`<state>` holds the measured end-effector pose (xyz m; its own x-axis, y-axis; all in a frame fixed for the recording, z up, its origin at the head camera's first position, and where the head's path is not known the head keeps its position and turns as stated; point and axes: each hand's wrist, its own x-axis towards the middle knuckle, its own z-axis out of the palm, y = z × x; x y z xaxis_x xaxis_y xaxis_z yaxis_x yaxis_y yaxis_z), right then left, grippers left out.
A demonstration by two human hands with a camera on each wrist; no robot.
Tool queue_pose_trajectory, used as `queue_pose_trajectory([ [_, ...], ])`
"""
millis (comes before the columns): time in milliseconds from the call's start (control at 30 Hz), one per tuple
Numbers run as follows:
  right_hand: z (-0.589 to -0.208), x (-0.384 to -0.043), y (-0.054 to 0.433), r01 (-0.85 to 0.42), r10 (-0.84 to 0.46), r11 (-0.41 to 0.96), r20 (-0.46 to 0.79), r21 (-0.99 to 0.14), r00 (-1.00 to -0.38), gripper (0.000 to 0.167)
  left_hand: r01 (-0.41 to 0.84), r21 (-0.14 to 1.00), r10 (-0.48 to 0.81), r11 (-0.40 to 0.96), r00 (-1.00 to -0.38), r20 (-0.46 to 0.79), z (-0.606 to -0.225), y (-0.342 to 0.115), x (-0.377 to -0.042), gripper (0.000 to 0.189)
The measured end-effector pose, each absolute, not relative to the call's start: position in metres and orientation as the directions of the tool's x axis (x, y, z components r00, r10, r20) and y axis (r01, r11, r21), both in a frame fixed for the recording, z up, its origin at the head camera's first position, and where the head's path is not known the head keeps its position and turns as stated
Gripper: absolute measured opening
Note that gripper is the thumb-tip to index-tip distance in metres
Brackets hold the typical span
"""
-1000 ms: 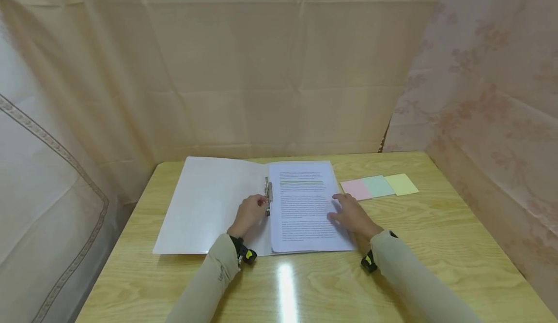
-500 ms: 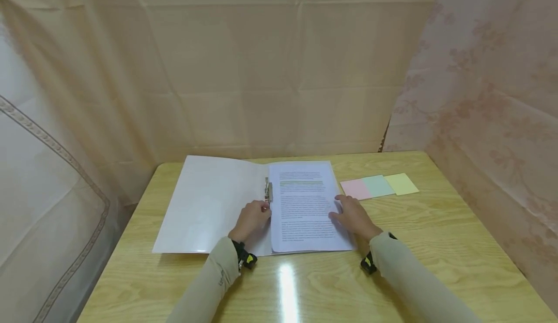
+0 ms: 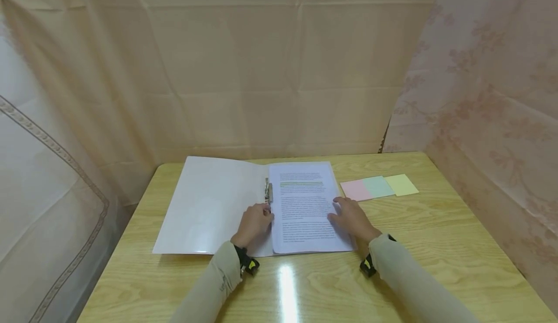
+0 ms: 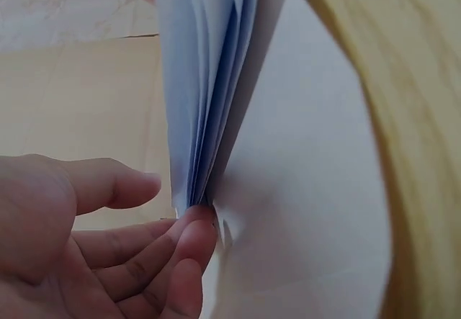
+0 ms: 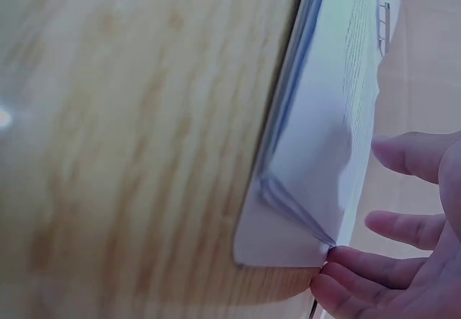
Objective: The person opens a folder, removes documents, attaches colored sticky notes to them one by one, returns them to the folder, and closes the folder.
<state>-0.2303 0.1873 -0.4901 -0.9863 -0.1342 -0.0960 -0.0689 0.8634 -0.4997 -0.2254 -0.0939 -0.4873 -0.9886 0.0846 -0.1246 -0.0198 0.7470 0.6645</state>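
A white folder [image 3: 209, 202] lies spread on the table, with a stack of printed sheets [image 3: 302, 211] on its right half. The top sheet carries green highlighted lines. Beside the inner edge of the sheets is a metal clip [image 3: 268, 192]. My left hand [image 3: 255, 221] is just in front of the clip, partly covering its near end. Its fingertips [image 4: 198, 236] meet the edge of the stack, while the thumb stands apart from the paper. At the outer edge, my right hand [image 3: 350, 216] touches the sheets with its fingertips [image 5: 338, 258], its thumb held off them.
Pink [image 3: 356, 190], green [image 3: 377, 186] and yellow sticky notes [image 3: 401, 184] lie in a row right of the folder on the wooden table [image 3: 453, 236]. A beige curtain [image 3: 270, 71] hangs behind, with patterned cloth [image 3: 501, 95] on the right.
My left hand has slid from the clip toward the front along the inner edge of the sheets, uncovering more of the clip. My right hand has barely moved.
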Motion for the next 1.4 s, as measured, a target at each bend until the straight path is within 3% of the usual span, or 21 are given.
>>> queue_pose_trajectory([
  [267,-0.483,-0.230,0.184,0.020,-0.062,0.818,-0.123,-0.575,-0.990,0.053,0.036,0.637,0.122,0.770,-0.988,-0.092,-0.490,-0.092,-0.224,0.006],
  [467,-0.487,-0.234,0.187,0.079,0.022,0.838,-0.112,-0.540,-0.993,0.052,0.041,0.641,0.119,0.766,-0.990,-0.080,-0.492,-0.090,-0.223,0.008],
  [833,-0.484,-0.238,0.188,0.072,0.000,0.839,-0.132,-0.540,-0.991,0.052,0.058,0.644,0.154,0.763,-0.984,-0.094,-0.491,-0.084,-0.223,0.005],
  [1167,-0.485,-0.246,0.199,0.236,0.065,0.601,-0.248,-0.764,-0.967,0.053,0.055,0.647,0.151,0.760,-0.984,-0.094,-0.492,-0.084,-0.222,0.013],
  [1400,-0.488,-0.249,0.207,0.344,0.071,0.517,-0.361,-0.784,-0.930,0.061,0.034,0.668,0.137,0.743,-0.985,-0.102,-0.493,-0.083,-0.221,0.008],
])
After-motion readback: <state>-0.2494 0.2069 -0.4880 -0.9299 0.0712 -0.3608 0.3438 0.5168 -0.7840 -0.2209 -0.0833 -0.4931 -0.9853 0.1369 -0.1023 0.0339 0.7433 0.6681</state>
